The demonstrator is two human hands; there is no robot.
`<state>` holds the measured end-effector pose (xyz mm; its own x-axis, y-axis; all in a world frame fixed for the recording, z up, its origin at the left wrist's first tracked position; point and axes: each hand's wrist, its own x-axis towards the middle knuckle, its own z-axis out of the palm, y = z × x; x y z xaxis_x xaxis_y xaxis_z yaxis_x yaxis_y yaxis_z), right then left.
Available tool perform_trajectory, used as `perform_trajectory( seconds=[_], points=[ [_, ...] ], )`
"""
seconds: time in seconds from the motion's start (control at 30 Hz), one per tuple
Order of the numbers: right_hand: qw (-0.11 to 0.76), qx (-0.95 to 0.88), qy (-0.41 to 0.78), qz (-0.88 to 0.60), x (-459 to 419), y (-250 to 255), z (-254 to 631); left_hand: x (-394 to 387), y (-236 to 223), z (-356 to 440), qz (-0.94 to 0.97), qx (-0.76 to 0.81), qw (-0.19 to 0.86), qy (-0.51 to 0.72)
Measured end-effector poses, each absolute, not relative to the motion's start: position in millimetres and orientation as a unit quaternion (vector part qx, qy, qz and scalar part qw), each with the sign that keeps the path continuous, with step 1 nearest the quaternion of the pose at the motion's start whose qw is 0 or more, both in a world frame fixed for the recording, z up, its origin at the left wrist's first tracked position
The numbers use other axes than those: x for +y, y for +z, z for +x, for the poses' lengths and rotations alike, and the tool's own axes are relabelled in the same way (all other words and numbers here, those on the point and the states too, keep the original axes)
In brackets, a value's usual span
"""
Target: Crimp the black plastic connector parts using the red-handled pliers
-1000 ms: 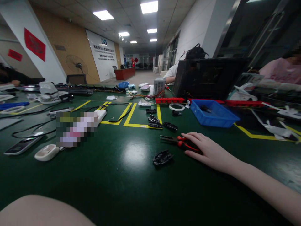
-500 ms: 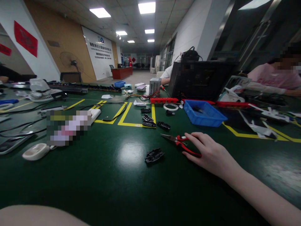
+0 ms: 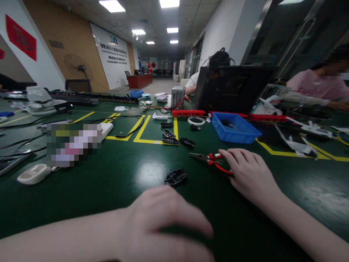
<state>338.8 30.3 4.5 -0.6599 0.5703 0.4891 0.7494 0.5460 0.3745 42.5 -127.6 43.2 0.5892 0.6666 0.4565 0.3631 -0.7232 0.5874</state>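
The right hand [image 3: 249, 171] grasps red-handled metal pliers [image 3: 209, 158], right of the jagged black plastic part [image 3: 176, 177]; the left hand [image 3: 163, 214], unclenched, seemingly empty, hovers nearer. Apparently pliers-positioning, calling for steady handles.

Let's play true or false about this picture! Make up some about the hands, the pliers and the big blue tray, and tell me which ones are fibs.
1. The right hand is on the pliers. True.
2. The pliers have blue handles. False: they are red.
3. The big blue tray rests on the green table. True.
4. The left hand is inside that tray. False: it is well apart from it, nearer a black part.
5. The pliers' tip pinches that black part. False: the two are apart.
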Motion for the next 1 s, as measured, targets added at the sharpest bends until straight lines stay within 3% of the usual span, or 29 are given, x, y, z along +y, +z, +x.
perform_trajectory(
  seconds=[0.1, 0.33, 0.53, 0.7, 1.0],
  points=[
    [0.172, -0.863, -0.248, -0.406, 32, 0, 346, -77, 28, 32, 0.876, 0.333, 0.085, 0.338],
    [0.230, -0.862, -0.139, -0.430, 33, 0, 346, -48, 13, 16, 0.862, 0.444, 0.075, 0.232],
    [0.265, -0.894, -0.170, -0.319, 26, 6, 342, -37, 6, 9, 0.867, 0.400, 0.151, 0.256],
    [0.242, -0.924, -0.157, -0.250, 23, 7, 339, -31, 1, 6, 0.841, 0.384, 0.227, 0.305],
    [0.243, -0.933, -0.170, -0.204, 17, 9, 334, -32, 4, 9, 0.860, 0.371, 0.236, 0.259]
  ],
)
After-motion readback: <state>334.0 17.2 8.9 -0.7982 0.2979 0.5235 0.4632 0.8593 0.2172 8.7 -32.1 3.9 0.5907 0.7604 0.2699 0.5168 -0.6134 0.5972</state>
